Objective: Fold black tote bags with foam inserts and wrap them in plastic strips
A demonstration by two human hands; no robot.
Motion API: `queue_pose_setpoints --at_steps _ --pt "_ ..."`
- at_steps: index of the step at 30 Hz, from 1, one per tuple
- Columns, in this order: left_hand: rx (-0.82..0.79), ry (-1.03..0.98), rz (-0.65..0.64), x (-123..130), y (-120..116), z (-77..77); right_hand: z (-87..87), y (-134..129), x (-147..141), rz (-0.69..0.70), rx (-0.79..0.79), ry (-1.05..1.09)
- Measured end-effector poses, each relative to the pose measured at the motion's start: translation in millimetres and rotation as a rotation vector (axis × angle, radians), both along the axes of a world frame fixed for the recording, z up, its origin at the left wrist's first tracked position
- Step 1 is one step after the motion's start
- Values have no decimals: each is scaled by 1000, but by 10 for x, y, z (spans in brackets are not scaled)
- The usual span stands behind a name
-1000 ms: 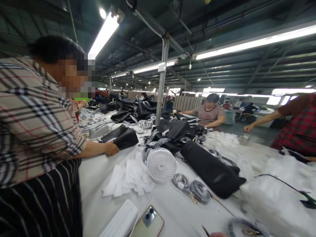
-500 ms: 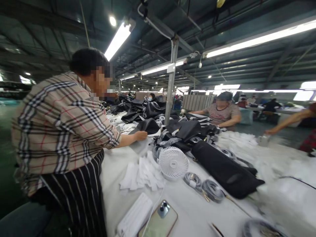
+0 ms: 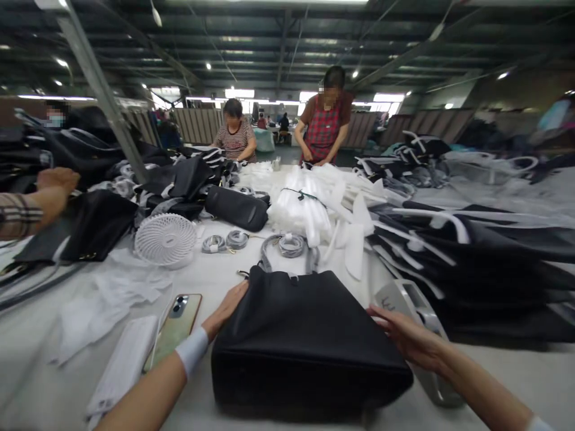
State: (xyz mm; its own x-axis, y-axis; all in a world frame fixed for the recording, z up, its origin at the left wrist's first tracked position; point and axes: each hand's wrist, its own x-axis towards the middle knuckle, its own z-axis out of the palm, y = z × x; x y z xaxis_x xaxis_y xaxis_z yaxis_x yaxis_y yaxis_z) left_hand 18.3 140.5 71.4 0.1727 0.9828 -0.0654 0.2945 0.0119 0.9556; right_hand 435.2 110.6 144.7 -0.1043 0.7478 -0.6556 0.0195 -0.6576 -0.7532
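Well, we have a black tote point(image 3: 305, 347) lying flat at the near edge of the counter point(image 3: 204, 281), centred between our arms, probably so that both hands can reach it equally. Our left hand point(image 3: 227, 308) is open, its fingers spread against the tote's upper left edge, while our right hand point(image 3: 404, 338) is also open, its fingertips point(image 3: 372, 312) on the upper right corner. Neither seems to close around anything; they look placed to steady or square the tote. A grey strap point(image 3: 287, 245) lies coiled just beyond it, with two smaller coils point(image 3: 222, 240) nearby, perhaps kept within easy reach. A phone point(image 3: 173, 329) and white packet point(image 3: 121, 365) sit to our left, clear of the work. Beneath our right hand lies a grey framed object point(image 3: 408, 305), though we cannot tell what it is. Further right, black bags point(image 3: 471, 263) are stacked, and white wrapping point(image 3: 305, 206) is heaped ahead.
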Motion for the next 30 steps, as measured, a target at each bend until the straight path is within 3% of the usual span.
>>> queue_pose_setpoints --at_steps 3,6,9,12,15,20,23,26,30 --pt "-252 21 -84 -46 100 232 -3 137 -237 111 -41 192" --pt "-498 57 -124 19 245 373 -44 416 -454 132 -96 150" --pt "-445 102 -29 102 354 379 -132 695 -588 146 -123 69" --pt "-359 124 77 61 347 297 -235 912 -638 132 -56 -8" --pt "-331 127 152 -89 253 150 -394 1042 -663 64 112 -51" --pt "-295 291 362 -198 185 -217 -785 1018 -770 17 223 -88" --pt "-265 402 458 -162 202 -377 -897 982 -828 21 233 -109" --pt "-246 424 466 -163 211 -398 -810 970 -819 24 220 -136" --pt "-236 380 451 -200 199 -303 -374 744 -664 78 152 -102"
